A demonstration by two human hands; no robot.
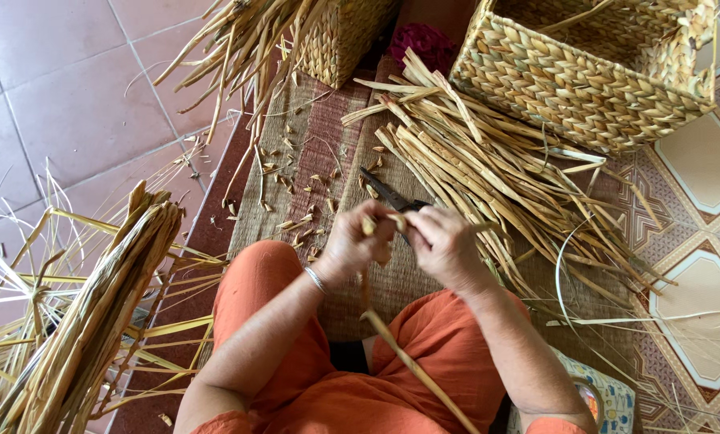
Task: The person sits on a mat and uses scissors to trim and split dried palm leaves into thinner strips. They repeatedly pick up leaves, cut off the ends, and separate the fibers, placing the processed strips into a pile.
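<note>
Two hands, the left hand [352, 241] and right hand [443, 245], are closed on a dried reed strand [412, 366] just beside black scissors [388, 194], below the woven basket [593, 76].

**Both hands on one dried strand**

My left hand [358, 241] and right hand [444, 245] meet above my lap, fingers closed on a dried reed strand [408, 362] that runs down between my knees. A thin bracelet [316, 280] sits on my left wrist. Black scissors [388, 193] lie on the woven mat [311, 137] just beyond my knuckles, with short cut scraps [295, 229] scattered to their left. A loose pile of reed strips [488, 169] spreads to the right, reaching a woven basket [593, 80] at the top. A second, smaller basket [340, 36] stands at the top centre. A tied bundle of reeds [94, 313] rests on the tiled floor [62, 104] at my left.
</note>
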